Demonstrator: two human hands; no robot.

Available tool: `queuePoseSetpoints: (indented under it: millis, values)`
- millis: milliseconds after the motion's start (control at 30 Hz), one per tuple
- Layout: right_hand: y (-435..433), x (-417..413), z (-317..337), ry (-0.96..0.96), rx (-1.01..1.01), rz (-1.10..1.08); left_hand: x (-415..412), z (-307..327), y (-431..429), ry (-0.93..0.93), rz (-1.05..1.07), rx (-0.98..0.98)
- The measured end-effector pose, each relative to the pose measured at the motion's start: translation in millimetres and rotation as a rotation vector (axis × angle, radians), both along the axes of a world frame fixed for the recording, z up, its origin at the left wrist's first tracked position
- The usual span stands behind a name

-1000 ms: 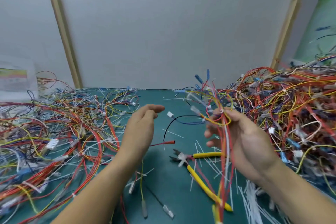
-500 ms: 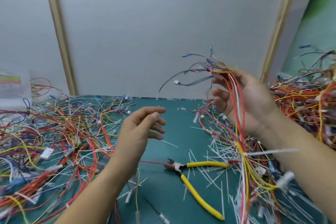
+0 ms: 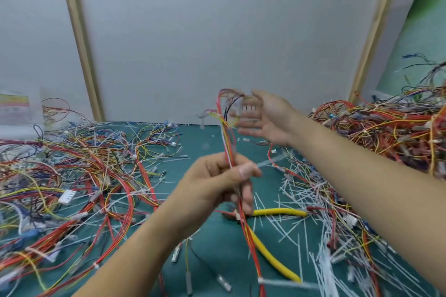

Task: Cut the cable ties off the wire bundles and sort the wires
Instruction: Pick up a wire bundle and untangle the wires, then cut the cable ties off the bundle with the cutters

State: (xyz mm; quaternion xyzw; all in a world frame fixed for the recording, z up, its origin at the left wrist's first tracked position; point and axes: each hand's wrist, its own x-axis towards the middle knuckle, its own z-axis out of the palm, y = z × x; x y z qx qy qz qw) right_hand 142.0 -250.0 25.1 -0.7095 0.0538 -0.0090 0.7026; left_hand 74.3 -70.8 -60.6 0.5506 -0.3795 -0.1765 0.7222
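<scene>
Green desk showed bare around the yellow cutters, wire heaps crowding left and right of them. Above them our left hand clenched the wire bundle; our right hand hung beyond, fingers released.

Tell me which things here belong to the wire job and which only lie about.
Job in hand:
wire bundle, gripped by left hand
right hand, open beside the bundle's top
yellow cutters
left wire heap
right wire heap
cut ties

Lying about:
printed sheet
wooden strips
</scene>
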Motion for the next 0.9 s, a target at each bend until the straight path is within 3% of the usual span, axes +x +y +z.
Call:
queuePoseSetpoints:
  millis: [167, 333, 433, 567, 700, 800, 900]
  values:
    - [-6.3, -63.5, -55.9, -0.012, -0.247, 0.032, 11.0, -3.8, -3.5, 0.133, 0.299, -0.042]
    - [10.0, -134.9, -81.7, 0.183, -0.191, 0.453, 15.0, -9.4, -6.7, 0.148, 0.409, -0.048]
    - [21.9, -147.6, -80.1, 0.063, -0.23, 0.544, 14.8, -8.8, -7.3, 0.169, 0.448, -0.052]
    - [22.6, -125.6, -51.9, -0.099, -0.05, 0.331, 11.8, 0.7, -8.5, 0.339, 0.328, -0.008]
    - [18.9, -87.3, -28.1, -0.193, -0.033, 0.168, 3.9, 2.7, -8.0, 0.311, 0.015, 0.19]
    - [15.8, -64.9, -25.3, -0.195, -0.109, 0.09, 2.8, -0.6, -2.9, 0.191, 0.041, 0.119]
    - [9.4, -53.9, -30.5, -0.174, -0.19, -0.032, 7.0, -3.0, -0.5, 0.185, 0.131, 0.105]
